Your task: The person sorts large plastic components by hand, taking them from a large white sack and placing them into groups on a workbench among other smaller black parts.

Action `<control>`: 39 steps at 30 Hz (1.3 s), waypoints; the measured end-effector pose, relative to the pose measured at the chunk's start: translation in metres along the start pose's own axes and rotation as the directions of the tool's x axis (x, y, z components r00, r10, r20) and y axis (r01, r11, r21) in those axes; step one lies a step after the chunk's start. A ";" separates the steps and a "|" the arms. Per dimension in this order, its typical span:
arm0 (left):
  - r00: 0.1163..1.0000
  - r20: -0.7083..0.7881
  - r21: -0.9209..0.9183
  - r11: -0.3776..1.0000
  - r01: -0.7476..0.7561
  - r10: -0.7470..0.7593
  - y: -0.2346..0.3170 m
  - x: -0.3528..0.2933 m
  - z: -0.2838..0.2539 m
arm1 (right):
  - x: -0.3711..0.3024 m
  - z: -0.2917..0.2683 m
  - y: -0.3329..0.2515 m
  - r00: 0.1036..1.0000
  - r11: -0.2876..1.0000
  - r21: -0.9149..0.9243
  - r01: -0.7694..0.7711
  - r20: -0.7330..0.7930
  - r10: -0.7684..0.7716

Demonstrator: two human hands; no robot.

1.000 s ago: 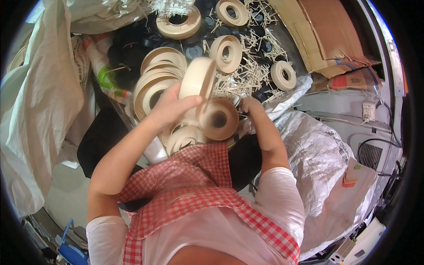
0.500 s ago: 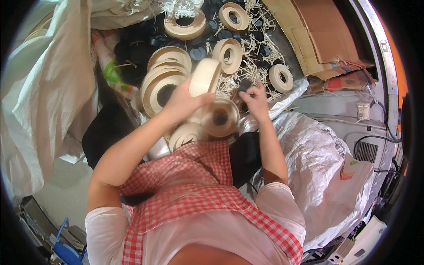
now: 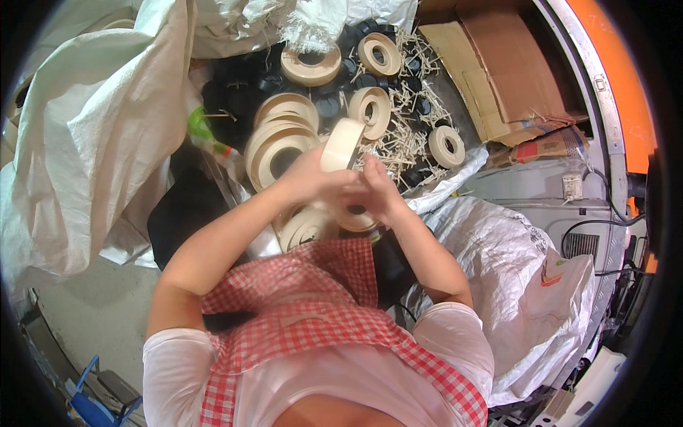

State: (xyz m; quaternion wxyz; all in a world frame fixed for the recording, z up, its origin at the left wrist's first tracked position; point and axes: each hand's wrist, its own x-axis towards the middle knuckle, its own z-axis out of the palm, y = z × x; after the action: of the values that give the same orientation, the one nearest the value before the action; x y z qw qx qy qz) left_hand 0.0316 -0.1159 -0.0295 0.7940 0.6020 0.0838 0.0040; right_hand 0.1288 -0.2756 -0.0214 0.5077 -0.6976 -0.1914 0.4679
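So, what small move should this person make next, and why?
Perhaps ease the right hand in against the right side of the cream ring: the left hand grips that ring on edge, and the right hand is close beside it. Blur hides whether the right hand holds anything.

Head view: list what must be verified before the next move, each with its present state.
1. Upheld cream, round plastic ring gripped by left hand: ok.
2. Right hand close to that ring: ok.
3. Right hand holding anything: cannot tell; its grasp is blurred.
4. Thin, straight white sticks gathered neatly: not ok, scattered.
5. Overlapping stack of cream, round plastic rings clear of right hand: ok.
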 end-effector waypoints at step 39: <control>0.986 -0.079 -0.102 0.985 0.140 -0.149 -0.033 0.018 0.029 | -0.019 -0.048 0.011 0.989 0.902 -0.407 0.145 0.079 -0.123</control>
State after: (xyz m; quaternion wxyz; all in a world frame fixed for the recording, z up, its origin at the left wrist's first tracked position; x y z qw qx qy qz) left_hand 0.0502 -0.1504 -0.0561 0.8160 0.5547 0.1612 -0.0237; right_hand 0.1581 -0.3195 -0.0201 0.3755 -0.7616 -0.3461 0.3990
